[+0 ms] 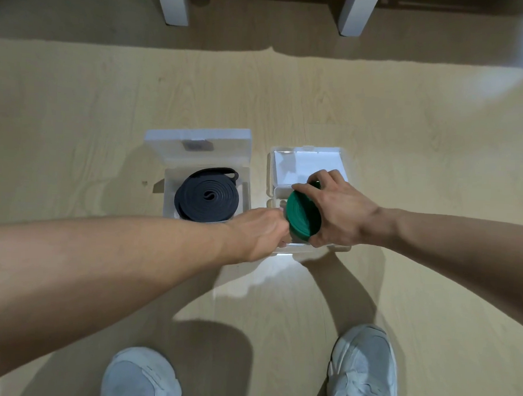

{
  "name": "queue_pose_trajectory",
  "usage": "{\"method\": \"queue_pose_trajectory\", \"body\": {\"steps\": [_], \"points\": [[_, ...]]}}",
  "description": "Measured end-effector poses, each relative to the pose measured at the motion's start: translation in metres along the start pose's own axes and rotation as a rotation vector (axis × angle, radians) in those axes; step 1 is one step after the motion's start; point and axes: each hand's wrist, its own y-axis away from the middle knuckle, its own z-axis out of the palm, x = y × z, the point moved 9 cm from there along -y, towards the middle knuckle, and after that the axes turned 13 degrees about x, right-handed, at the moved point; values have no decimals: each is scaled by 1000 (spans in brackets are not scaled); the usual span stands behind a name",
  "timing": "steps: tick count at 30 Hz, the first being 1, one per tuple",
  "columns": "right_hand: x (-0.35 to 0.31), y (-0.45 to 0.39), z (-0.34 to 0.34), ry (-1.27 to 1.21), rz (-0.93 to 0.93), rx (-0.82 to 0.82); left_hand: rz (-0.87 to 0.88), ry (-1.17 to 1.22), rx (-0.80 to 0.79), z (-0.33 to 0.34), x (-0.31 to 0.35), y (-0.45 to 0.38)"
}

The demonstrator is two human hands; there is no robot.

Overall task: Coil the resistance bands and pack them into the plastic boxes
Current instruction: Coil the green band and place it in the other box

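Two clear plastic boxes stand open side by side on the wooden floor. The left box [168, 190] holds a coiled black resistance band [207, 197] lying flat. Over the right box [277, 248] my right hand [337, 211] grips a coiled green resistance band [302, 212], which stands tilted on edge partly inside the box. My left hand [258, 231] rests at the near left corner of the right box, its fingertips against the green coil. The right box's lid [304, 163] is folded back behind it.
Two white furniture legs [173, 2] [356, 12] stand on the floor at the far side. My two grey sneakers [141, 379] [363, 372] are planted near the bottom of the view. The left box's lid [196, 146] stands open behind it.
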Motion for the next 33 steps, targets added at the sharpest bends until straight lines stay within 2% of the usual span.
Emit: {"method": "queue_pose_trajectory", "body": {"steps": [3, 11, 24, 26, 29, 31, 33], "points": [[0, 1, 4, -27, 4, -37, 2, -6, 5, 0, 1, 0], [5, 3, 13, -43, 18, -7, -34, -6, -11, 4, -4, 3], [8, 23, 28, -76, -43, 0, 11, -29, -10, 10, -7, 1], [11, 31, 18, -161, 22, 105, 11, -26, -2, 11, -7, 0], [33, 48, 2, -396, 318, 309, 37, -34, -7, 14, -8, -1], [50, 56, 10, -521, 554, 281, 49, -30, -12, 15, -9, -1], [55, 58, 25, -551, 660, 151, 56, -27, -9, 14, -9, -2]]}}
